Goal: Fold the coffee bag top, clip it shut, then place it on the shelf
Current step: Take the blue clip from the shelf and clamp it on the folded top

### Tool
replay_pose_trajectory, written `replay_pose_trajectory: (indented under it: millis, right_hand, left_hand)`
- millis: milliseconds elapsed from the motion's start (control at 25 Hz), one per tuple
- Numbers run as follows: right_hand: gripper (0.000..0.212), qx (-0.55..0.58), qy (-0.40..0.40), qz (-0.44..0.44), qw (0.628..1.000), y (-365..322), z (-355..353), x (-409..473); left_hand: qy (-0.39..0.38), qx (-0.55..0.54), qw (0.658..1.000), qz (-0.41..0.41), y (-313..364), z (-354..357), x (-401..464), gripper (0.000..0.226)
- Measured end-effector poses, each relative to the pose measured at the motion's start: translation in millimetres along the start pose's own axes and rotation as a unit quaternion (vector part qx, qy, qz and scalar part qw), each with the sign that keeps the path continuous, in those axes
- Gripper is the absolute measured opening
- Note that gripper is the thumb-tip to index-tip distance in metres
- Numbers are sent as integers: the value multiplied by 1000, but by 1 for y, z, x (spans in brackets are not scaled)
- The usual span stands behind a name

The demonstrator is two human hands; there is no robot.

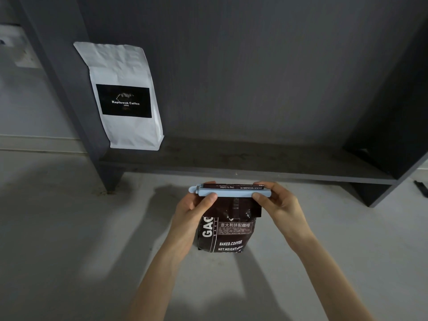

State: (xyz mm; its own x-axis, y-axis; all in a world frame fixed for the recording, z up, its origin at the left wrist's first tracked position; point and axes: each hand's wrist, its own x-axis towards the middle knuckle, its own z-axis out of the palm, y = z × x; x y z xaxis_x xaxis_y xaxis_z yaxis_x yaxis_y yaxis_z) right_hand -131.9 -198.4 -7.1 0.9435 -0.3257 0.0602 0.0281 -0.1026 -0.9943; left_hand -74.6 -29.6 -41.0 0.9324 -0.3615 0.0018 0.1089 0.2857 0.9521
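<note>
A dark brown coffee bag (229, 230) stands upright on the pale floor, its top folded over. A long light-blue clip (231, 192) lies across that folded top. My left hand (194, 207) grips the clip's left part, thumb on its front. My right hand (275, 200) pinches the clip's right end between thumb and fingers. The dark grey shelf board (243, 161) runs low just behind the bag.
A white coffee bag (125, 98) with a black label stands at the shelf's left end, leaning on the back panel. The shelf's side walls rise at left (69, 89) and right (393, 135). A small black object (421, 187) lies on the floor at far right.
</note>
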Motion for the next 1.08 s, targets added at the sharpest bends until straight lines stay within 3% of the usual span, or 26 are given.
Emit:
replay_pose_trajectory:
  millis: [240,360,440,560,640,760,1080]
  right_hand:
    - [17,-14,-1,4,1000,0,0,0]
    - [20,-128,1,-28,991,0,-4,1]
    - [18,-290,-14,-87,953,-9,-5,2]
    - [40,-423,-60,-174,887,-28,11,10]
    - [36,-442,-94,-192,871,-36,26,15]
    - [29,-423,-145,-162,880,-41,37,20]
    - [25,-422,-156,-129,884,-40,40,19]
  left_hand:
    - [18,-14,1000,11,-1,5,0,11]
    - [16,-16,1000,13,-2,4,0,19]
    - [19,-10,1000,12,-3,3,1,26]
    - [20,-14,1000,15,-4,2,2,25]
    - [16,-19,1000,19,-4,3,1,22]
    - [22,-18,999,18,-4,2,1,10]
    - [9,-43,999,28,-5,1,-1,20]
